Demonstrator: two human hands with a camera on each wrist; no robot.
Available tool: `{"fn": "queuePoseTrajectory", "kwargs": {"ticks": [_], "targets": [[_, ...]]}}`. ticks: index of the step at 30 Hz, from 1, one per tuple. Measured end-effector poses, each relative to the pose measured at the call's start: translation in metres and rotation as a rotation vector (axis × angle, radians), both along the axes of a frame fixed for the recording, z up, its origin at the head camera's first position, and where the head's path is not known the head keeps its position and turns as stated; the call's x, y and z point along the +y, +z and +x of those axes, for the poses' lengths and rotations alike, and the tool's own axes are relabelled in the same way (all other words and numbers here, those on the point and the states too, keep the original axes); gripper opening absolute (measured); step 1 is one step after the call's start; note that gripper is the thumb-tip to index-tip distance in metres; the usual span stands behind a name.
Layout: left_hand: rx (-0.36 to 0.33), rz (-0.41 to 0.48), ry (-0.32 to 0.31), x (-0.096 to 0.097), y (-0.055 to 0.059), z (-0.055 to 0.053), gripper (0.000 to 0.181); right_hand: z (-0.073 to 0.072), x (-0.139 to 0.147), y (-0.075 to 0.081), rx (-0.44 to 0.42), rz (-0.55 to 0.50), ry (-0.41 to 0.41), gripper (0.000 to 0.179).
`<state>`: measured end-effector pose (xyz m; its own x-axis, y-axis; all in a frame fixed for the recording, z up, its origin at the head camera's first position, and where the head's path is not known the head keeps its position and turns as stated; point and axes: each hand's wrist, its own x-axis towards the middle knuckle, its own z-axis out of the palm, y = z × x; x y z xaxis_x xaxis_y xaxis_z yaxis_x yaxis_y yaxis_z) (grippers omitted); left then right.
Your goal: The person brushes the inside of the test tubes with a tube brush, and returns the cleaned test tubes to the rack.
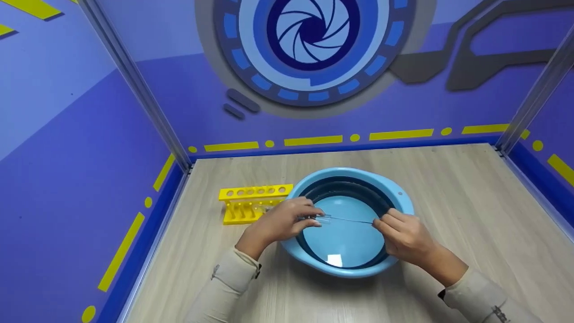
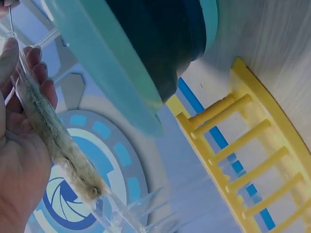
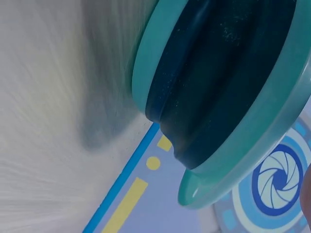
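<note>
My left hand (image 1: 287, 217) holds a clear test tube (image 1: 323, 220) sideways over the left part of the blue basin (image 1: 403, 204). In the left wrist view, the pale bristles of a test tube brush (image 2: 60, 145) fill much of that tube. Other clear glass (image 2: 138, 213) shows lower down; how many tubes the hand holds is unclear. My right hand (image 1: 406, 235) pinches the far end of the brush's thin wire handle (image 1: 352, 220) at the basin's right side. Only a sliver of that hand shows in the right wrist view.
Left of the basin stands a yellow test tube rack (image 1: 255, 193), partly behind the left hand. The basin has a dark folding wall (image 3: 218, 87) and sits on the wooden table (image 1: 462, 193). Patterned purple panels (image 1: 179, 98) enclose the table's back and sides.
</note>
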<state>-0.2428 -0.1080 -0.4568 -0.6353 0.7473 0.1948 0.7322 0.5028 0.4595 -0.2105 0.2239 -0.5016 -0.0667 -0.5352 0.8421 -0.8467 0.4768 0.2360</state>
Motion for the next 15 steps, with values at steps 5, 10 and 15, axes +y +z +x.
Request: {"fn": "queuePoseTrajectory", "kwargs": {"ticks": [5,10,15], "targets": [[-0.010,0.019,0.020,-0.005,0.002,-0.002,0.035,0.001,0.008,0.003,0.010,0.008,-0.031,0.034],[-0.026,0.034,0.040,-0.009,0.000,-0.004,0.033,0.003,0.015,0.004,0.009,0.018,-0.050,0.035],[-0.024,0.043,0.063,-0.014,-0.003,-0.005,0.032,0.006,0.022,0.005,-0.006,0.003,-0.071,0.035]]}}
